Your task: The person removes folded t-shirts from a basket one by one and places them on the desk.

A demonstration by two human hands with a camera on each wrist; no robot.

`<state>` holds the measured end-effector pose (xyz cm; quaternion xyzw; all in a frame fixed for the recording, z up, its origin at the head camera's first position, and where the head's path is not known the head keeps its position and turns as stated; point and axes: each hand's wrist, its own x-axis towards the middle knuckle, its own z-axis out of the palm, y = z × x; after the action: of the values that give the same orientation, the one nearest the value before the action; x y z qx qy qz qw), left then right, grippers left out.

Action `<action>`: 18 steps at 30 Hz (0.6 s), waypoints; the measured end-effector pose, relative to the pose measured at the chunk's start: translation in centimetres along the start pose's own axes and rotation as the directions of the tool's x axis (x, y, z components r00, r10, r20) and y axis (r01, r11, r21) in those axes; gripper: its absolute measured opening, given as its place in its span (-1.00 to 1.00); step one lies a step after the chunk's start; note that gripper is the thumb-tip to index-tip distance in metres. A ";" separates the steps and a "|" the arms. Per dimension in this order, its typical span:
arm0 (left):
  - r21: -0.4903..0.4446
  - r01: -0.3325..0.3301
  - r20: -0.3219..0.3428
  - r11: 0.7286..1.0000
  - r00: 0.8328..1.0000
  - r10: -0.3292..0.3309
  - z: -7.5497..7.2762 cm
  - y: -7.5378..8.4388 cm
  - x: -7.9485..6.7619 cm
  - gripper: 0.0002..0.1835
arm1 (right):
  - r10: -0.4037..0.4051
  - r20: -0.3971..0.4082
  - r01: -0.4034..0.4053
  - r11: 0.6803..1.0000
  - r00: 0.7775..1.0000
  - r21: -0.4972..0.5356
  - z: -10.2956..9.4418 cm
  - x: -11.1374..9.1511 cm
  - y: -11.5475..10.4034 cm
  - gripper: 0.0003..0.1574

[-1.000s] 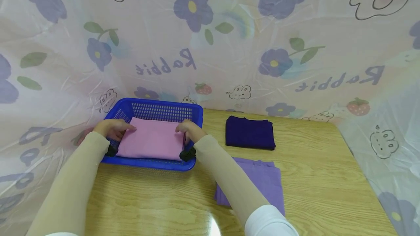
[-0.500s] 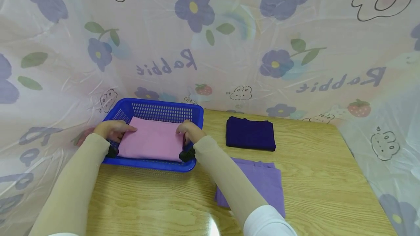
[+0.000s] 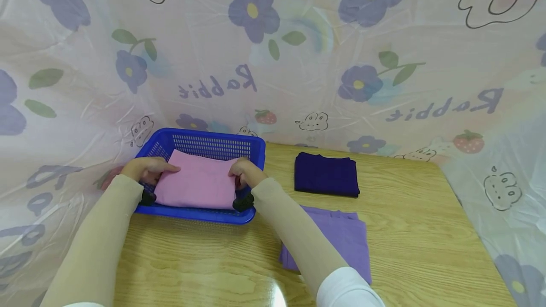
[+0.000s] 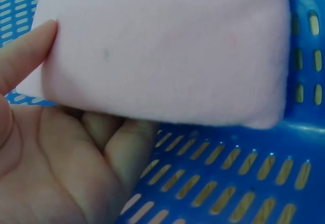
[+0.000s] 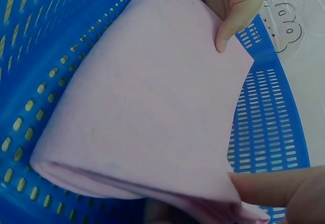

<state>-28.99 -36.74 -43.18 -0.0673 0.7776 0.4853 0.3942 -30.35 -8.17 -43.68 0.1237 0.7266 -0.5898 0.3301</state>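
A folded pink cloth (image 3: 198, 181) sits inside the blue plastic basket (image 3: 204, 215), gripped at both sides. My left hand (image 3: 151, 169) holds its left edge; in the left wrist view the thumb (image 4: 30, 54) lies on top while the other fingers (image 4: 134, 148) reach underneath. At the opposite edge my right hand (image 3: 247, 173) pinches the cloth, thumb (image 5: 264, 186) on top and the remaining fingers mostly hidden below. The cloth's layered fold (image 5: 101, 178) shows in the right wrist view.
On the wooden table (image 3: 409, 231), a folded dark navy cloth (image 3: 326, 174) lies right of the basket. Nearer me is a folded purple cloth (image 3: 341, 236), partly covered by my right forearm. A patterned curtain (image 3: 273, 60) hangs behind the table and along its sides.
The pink cloth's back edge now sags in the middle and its corners lift slightly, drawn in between the hands. Both hands stay almost in place.
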 end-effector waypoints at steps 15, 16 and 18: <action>-0.027 -0.002 -0.001 1.000 1.000 0.002 0.0 0.6 -0.6 -0.64 | 0.048 0.067 -0.052 0.997 0.997 0.059 -0.8 0.7 -1.1 -0.22; -0.023 -0.007 0.003 1.000 1.000 0.007 0.0 0.7 -0.7 -0.65 | 0.045 0.070 -0.050 0.997 0.997 0.060 -1.0 2.0 -0.9 -0.17; -0.024 -0.013 -0.006 1.000 1.000 0.013 0.0 0.8 -0.9 -0.65 | 0.031 0.059 -0.033 0.999 0.998 0.032 -1.1 2.6 -1.0 -0.14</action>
<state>-28.79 -36.56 -41.98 -0.0685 0.7734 0.4967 0.3878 -33.23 -7.97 -44.37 0.1236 0.7048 -0.5994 0.3586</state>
